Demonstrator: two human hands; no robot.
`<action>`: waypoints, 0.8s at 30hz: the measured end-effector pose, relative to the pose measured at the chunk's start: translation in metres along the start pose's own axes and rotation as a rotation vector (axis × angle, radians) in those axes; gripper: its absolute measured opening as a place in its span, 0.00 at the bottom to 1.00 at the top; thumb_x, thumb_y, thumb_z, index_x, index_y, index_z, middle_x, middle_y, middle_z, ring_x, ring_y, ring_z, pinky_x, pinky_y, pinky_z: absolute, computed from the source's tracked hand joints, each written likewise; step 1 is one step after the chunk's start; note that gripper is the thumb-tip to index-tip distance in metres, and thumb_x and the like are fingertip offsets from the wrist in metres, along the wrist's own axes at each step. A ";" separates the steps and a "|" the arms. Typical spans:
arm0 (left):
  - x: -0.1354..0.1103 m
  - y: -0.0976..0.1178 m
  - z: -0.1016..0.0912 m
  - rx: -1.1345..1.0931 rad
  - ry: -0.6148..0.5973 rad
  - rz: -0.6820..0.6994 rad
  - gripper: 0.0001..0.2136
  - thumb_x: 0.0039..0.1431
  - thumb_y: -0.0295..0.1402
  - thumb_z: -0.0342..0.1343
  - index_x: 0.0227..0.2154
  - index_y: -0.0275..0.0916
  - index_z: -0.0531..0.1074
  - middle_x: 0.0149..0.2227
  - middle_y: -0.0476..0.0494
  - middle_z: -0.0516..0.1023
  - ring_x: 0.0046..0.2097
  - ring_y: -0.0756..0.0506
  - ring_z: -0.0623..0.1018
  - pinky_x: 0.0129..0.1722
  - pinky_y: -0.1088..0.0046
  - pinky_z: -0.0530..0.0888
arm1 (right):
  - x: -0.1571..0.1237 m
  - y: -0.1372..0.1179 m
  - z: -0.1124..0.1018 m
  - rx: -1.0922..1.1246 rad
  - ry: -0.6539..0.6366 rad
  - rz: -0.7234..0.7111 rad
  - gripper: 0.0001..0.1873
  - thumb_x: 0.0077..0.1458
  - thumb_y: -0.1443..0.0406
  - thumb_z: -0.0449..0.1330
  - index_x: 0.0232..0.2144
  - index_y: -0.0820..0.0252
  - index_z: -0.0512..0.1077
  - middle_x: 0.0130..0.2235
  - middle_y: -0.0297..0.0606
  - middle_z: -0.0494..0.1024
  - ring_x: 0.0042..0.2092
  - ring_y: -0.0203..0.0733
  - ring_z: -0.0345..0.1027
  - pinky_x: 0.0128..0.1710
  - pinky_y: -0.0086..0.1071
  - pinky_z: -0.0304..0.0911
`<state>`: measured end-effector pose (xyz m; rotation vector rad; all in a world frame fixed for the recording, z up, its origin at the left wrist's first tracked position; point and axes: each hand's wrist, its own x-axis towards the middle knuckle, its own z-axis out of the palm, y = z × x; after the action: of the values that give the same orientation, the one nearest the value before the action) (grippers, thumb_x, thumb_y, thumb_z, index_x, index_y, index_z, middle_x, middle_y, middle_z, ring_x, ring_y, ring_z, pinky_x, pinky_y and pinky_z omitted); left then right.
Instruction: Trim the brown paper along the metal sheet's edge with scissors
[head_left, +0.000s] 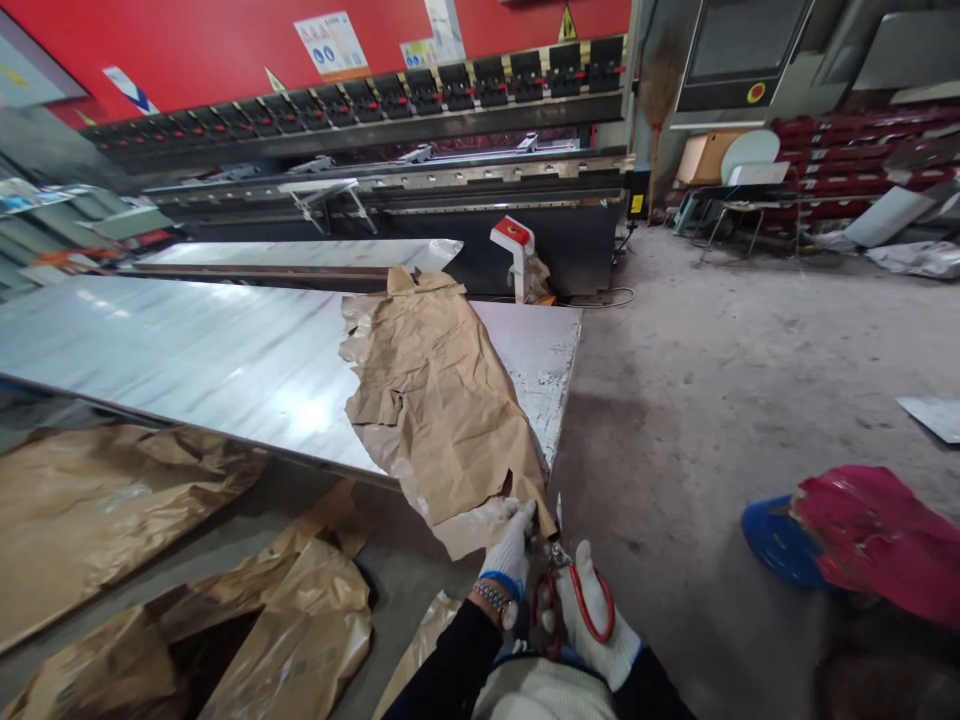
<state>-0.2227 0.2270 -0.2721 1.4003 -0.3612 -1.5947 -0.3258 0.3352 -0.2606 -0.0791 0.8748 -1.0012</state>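
Workshop floor (712, 380), unreadable red-wall notices (331, 44).

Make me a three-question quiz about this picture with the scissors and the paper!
1. Where does the brown paper lie?
A. on the metal sheet
B. on a chair
C. in a box

2. What colour are the scissors' handles?
A. green
B. red
C. yellow

3. What is the left hand doing?
A. hanging free
B. holding a cup
C. gripping the paper's edge

Answers: 1 A, the paper drapes over the sheet's corner. 2 B, red loops show in the right hand. 3 C, its gloved fingers pinch the torn lower edge.
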 end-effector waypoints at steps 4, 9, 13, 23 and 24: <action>0.001 0.002 -0.009 -0.051 -0.024 -0.079 0.27 0.46 0.39 0.78 0.46 0.38 0.75 0.42 0.42 0.87 0.39 0.42 0.86 0.38 0.68 0.84 | 0.008 0.005 -0.006 0.159 0.007 0.020 0.51 0.50 0.20 0.57 0.48 0.56 0.76 0.28 0.34 0.73 0.24 0.36 0.64 0.23 0.29 0.58; -0.001 0.007 -0.019 -0.020 -0.009 -0.100 0.26 0.49 0.40 0.77 0.48 0.39 0.74 0.42 0.41 0.86 0.41 0.41 0.86 0.43 0.66 0.84 | 0.004 0.003 -0.003 0.082 0.019 -0.033 0.47 0.49 0.23 0.63 0.43 0.58 0.74 0.25 0.27 0.67 0.21 0.30 0.53 0.22 0.28 0.58; 0.000 0.009 -0.022 0.060 0.014 -0.048 0.30 0.42 0.44 0.79 0.46 0.40 0.74 0.42 0.42 0.86 0.42 0.40 0.85 0.42 0.65 0.83 | 0.000 -0.003 0.005 0.006 0.014 -0.031 0.47 0.43 0.23 0.67 0.39 0.58 0.71 0.25 0.25 0.64 0.21 0.27 0.48 0.19 0.26 0.54; -0.012 0.026 -0.026 0.296 0.104 -0.002 0.30 0.33 0.51 0.77 0.34 0.39 0.73 0.30 0.48 0.79 0.32 0.46 0.77 0.32 0.70 0.76 | 0.001 0.000 0.010 -0.034 0.089 0.072 0.51 0.35 0.19 0.65 0.34 0.58 0.71 0.23 0.26 0.66 0.19 0.28 0.52 0.19 0.28 0.58; -0.015 0.027 -0.027 0.320 0.109 0.013 0.29 0.33 0.51 0.77 0.32 0.39 0.72 0.26 0.51 0.76 0.30 0.48 0.74 0.30 0.72 0.73 | 0.001 0.000 0.011 -0.044 0.083 0.077 0.51 0.35 0.18 0.64 0.30 0.58 0.69 0.23 0.27 0.66 0.19 0.29 0.54 0.19 0.29 0.58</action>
<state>-0.1876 0.2345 -0.2512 1.7152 -0.5780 -1.4883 -0.3176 0.3307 -0.2539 -0.0405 0.9692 -0.9187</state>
